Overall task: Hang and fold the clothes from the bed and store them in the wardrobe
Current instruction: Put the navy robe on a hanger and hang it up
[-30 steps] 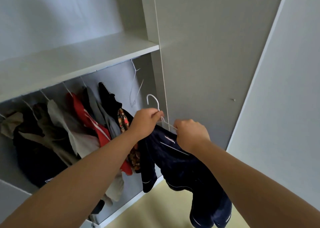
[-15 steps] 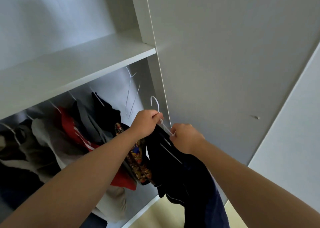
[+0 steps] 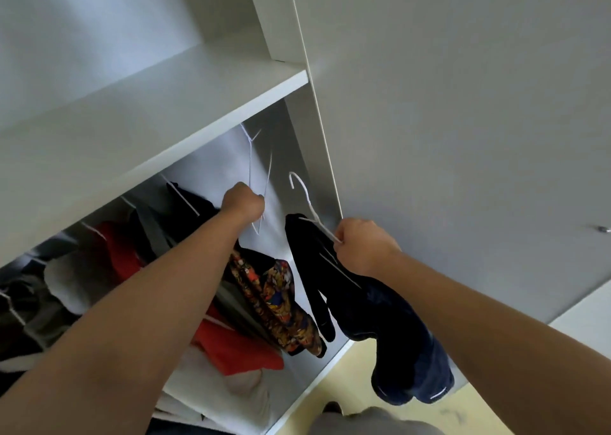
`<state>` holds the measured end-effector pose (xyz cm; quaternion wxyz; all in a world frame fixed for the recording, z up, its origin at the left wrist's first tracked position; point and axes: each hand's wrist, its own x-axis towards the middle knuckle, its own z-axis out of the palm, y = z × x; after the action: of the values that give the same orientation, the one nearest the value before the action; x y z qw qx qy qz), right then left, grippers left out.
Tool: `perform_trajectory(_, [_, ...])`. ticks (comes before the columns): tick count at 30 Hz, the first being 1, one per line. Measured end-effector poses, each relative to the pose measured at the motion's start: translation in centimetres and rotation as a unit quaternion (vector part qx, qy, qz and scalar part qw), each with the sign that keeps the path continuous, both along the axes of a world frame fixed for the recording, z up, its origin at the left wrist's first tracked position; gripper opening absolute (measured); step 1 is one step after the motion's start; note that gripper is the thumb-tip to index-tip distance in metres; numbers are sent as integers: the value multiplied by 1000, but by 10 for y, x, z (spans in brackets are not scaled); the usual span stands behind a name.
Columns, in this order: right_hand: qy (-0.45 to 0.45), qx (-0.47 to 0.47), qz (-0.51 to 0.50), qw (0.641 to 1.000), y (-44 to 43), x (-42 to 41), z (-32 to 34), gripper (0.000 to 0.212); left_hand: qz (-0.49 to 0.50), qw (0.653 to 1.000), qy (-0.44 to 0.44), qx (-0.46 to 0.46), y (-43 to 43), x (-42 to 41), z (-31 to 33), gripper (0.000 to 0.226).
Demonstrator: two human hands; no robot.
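Observation:
A dark navy garment (image 3: 380, 309) with thin white stripes hangs on a white wire hanger (image 3: 305, 200) just inside the wardrobe's right end. My right hand (image 3: 363, 248) grips that hanger's right arm, with its hook free in the air below the shelf. My left hand (image 3: 244, 203) is a closed fist farther left, against the black hanging clothes and the empty white hanger (image 3: 256, 177) on the rail. Whether it grips that empty hanger I cannot tell.
A white shelf (image 3: 158, 117) runs above the hanging space. Below it hang black, grey, red (image 3: 231, 345), white and patterned (image 3: 281, 305) garments. The wardrobe side panel (image 3: 317, 157) and a grey door (image 3: 463, 120) stand at the right. Yellow floor (image 3: 350, 378) shows below.
My left hand has let go of the navy garment's hanger and moved up and left to the hanging clothes. My right hand alone holds the hanger now.

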<state>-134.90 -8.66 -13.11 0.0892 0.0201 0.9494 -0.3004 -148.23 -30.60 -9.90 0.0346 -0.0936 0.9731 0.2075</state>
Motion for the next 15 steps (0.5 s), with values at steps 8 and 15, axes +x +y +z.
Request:
perform_trajectory(8, [-4,0,-51,999,-13,-35,5,19,126,951,-51,277,-14,-58,-27,57])
perform_trajectory(15, [-2,-12,-76,997,-16,-54,-1,18,159,857,-25,490,-16,-81,-36,17])
